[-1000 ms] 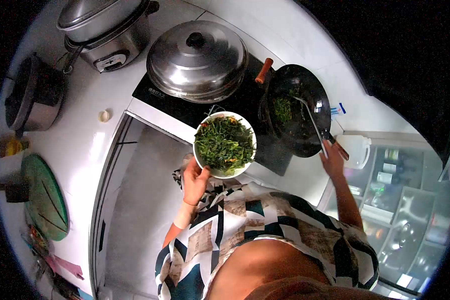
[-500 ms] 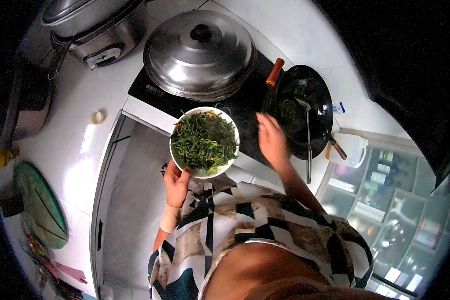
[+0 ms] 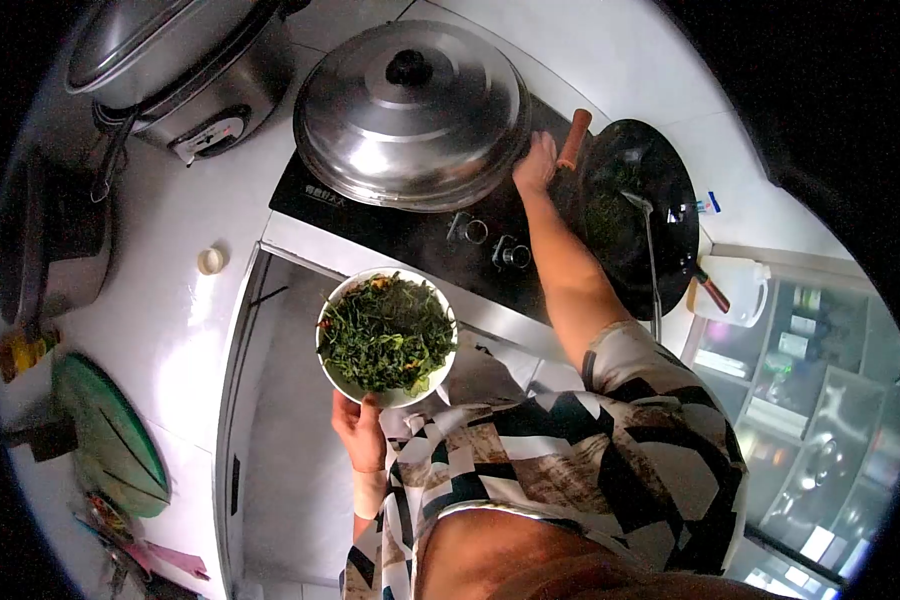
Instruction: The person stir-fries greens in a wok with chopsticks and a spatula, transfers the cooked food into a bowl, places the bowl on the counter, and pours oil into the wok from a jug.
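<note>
Head view: the left hand (image 3: pixel 360 435) pinched the near rim of the white bowl (image 3: pixel 404 398) of greens (image 3: pixel 385 335), before the stove (image 3: pixel 400 230); the right hand (image 3: pixel 537 165) was between lidded pot (image 3: pixel 410 120) and wok (image 3: pixel 622 265), its grip impossible to tell.

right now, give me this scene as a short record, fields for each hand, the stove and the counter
left hand: the hand grips a white bowl by its near edge
bowl contents: chopped leafy greens
right hand: at the right side of the lidded pot; fingertips partly hidden, contact unclear
stove: black cooktop with the lidded pot; dark wok at its right end
utensil: metal spatula, head inside the wok
counter, left: rice cooker, green board
</note>
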Motion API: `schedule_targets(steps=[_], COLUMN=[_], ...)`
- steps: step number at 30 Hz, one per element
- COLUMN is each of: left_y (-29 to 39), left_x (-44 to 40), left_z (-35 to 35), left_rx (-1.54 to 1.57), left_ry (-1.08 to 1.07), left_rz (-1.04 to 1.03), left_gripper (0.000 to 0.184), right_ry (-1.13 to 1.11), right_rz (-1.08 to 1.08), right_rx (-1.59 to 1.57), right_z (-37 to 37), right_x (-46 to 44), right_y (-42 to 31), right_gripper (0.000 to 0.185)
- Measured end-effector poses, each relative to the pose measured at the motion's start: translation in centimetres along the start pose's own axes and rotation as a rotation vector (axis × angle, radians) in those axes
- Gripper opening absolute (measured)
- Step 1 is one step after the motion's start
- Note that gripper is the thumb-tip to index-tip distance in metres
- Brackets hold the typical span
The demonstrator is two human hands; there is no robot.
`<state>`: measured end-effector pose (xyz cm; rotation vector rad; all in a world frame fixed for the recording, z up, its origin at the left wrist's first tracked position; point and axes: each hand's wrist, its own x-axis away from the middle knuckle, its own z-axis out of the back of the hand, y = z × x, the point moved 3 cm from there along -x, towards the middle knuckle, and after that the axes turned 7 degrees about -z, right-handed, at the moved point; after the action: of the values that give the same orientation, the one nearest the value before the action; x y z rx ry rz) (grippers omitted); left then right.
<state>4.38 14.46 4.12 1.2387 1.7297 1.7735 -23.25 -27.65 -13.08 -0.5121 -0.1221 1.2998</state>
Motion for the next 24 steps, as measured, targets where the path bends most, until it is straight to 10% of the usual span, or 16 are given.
schedule_targets(steps=[11, 16, 24], left_y=[-0.1, 0.1, 1.4], left_x=[-1.5, -2.8, -3.3], left_z=[-1.0, -1.1, -6.9], left_rx=[0.042, -0.017, -0.009], left_ry=[-0.108, -0.212, -0.396], left_rz=[-0.083, -0.011, -0.012], left_gripper=[0.031, 0.031, 0.029], right_ry=[-0.030, -0.304, -0.571], right_rz=[-0.167, -0.083, 0.006], right_rx=[-0.446, -1.086, -1.213], right_z=[7.3, 20.6, 28.8], right_x=[11.2, 17.1, 20.0], right_y=[-3.1, -9.2, -10.2], right_gripper=[0.009, 0.015, 0.029])
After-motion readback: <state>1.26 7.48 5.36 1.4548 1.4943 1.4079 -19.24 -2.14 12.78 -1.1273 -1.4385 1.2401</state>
